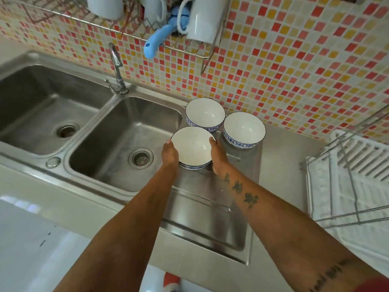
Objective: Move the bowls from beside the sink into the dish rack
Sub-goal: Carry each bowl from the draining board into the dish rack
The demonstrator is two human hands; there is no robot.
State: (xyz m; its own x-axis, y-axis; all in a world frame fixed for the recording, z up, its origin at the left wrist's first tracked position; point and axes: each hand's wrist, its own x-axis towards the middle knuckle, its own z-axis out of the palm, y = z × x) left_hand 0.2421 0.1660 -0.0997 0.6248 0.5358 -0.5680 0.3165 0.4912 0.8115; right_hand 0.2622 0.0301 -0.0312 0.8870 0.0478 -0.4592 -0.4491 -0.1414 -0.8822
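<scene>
Three white bowls with blue patterned outsides and thin dark rims stand upright on the steel drainboard [210, 218] just right of the sink [124, 131]. The near bowl [192, 147] sits at the drainboard's left edge, beside the basin, and is clasped between both hands. The left hand [170, 153] presses its left wall and the right hand [217, 153] its right wall, fingers curved round the sides. The far bowl [205, 113] stands by the wall edge, and the right bowl [244, 128] is just beside it; neither is touched. The dish rack [355, 175], wire over a white tray, stands on the desk at the right edge. Pink, red and yellow mosaic tiles [294, 70] cover the wall behind.
</scene>
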